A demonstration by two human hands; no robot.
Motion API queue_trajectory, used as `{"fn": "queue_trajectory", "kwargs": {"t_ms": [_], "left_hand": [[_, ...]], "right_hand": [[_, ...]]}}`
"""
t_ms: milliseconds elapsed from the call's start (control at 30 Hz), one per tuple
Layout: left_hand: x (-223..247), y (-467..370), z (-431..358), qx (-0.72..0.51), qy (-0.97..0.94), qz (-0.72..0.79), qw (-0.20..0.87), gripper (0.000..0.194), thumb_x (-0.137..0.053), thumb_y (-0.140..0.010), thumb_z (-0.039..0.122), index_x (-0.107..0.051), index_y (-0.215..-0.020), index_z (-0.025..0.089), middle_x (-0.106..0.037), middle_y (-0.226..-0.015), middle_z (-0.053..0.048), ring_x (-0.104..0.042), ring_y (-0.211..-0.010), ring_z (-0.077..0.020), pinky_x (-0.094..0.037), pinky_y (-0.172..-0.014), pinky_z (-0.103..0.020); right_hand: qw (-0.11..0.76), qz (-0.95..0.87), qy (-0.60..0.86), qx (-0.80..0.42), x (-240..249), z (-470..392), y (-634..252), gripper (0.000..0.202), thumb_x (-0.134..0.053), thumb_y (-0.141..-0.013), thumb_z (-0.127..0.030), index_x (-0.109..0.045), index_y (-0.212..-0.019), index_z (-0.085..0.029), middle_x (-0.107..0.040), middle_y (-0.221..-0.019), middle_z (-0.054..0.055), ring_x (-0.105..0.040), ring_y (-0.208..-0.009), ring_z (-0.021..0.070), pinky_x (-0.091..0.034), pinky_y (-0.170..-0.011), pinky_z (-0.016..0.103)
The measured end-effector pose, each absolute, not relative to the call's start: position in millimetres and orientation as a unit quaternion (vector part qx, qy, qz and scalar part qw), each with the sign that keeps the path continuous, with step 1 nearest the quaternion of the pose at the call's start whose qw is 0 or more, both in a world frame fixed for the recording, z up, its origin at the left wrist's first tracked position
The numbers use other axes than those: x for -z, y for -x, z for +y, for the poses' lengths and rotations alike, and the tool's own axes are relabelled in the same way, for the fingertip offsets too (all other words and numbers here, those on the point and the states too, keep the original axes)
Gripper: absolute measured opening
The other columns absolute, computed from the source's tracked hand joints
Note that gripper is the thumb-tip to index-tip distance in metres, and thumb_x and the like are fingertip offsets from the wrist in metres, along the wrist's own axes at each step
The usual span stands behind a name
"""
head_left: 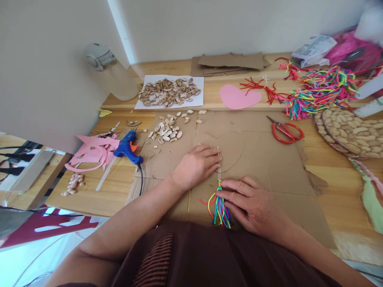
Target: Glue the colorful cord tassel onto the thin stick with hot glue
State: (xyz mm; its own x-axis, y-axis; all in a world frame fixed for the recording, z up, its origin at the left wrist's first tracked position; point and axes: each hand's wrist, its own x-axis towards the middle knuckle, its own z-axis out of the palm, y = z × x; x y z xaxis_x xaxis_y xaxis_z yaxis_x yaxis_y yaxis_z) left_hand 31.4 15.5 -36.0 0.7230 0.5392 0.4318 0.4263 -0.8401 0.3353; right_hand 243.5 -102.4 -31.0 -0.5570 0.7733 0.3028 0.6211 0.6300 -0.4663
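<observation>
A multicoloured cord tassel [222, 213] lies on a cardboard sheet [257, 159] in front of me, strands toward my body. From its yellow-bound top a thin pale string loop [219, 173] runs straight away from me. My left hand [199, 163] rests flat on the cardboard, palm down, its fingertips at the string. On the other side, my right hand [253, 205] has its fingers stretched out and apart, the tips touching the tassel's top and upper strands. One red and one yellow strand curl out to the left. The undersides of both hands are hidden.
A blue glue gun [128, 147] lies left beside pink paper scraps [95, 151]. Peanut shells [167, 129] are scattered ahead, with more on white paper [197, 89]. Red-handled scissors [287, 131], a pink paper heart [236, 97], more tassels [326, 89] and a peanut-covered round piece [356, 133] lie right.
</observation>
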Motion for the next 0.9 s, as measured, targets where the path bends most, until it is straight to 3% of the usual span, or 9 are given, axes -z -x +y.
{"fn": "queue_trajectory", "kwargs": {"t_ms": [300,900], "left_hand": [[37.2,-32.3,13.7,-0.261,-0.931,0.250,0.056,0.021,-0.059,-0.098,0.027,-0.072,-0.110,0.015,-0.074,-0.119,-0.004,-0.067,-0.117,-0.0224,-0.056,-0.103,-0.039],[37.3,-32.8,13.4,-0.255,-0.930,0.257,0.069,0.025,-0.058,-0.099,0.027,-0.071,-0.117,0.016,-0.073,-0.123,-0.004,-0.064,-0.121,-0.0220,-0.055,-0.106,-0.038]], "right_hand": [[0.252,-0.875,0.388,-0.143,31.9,-101.2,-243.3,0.029,-0.059,-0.094,-0.015,-0.070,-0.120,-0.019,-0.068,-0.124,0.010,-0.060,-0.103,0.0238,-0.052,-0.088,0.040],[0.240,-0.877,0.393,-0.138,36.8,-104.0,-245.4,0.030,-0.059,-0.094,-0.015,-0.068,-0.122,-0.021,-0.063,-0.137,0.007,-0.059,-0.103,0.0242,-0.051,-0.089,0.040]]}}
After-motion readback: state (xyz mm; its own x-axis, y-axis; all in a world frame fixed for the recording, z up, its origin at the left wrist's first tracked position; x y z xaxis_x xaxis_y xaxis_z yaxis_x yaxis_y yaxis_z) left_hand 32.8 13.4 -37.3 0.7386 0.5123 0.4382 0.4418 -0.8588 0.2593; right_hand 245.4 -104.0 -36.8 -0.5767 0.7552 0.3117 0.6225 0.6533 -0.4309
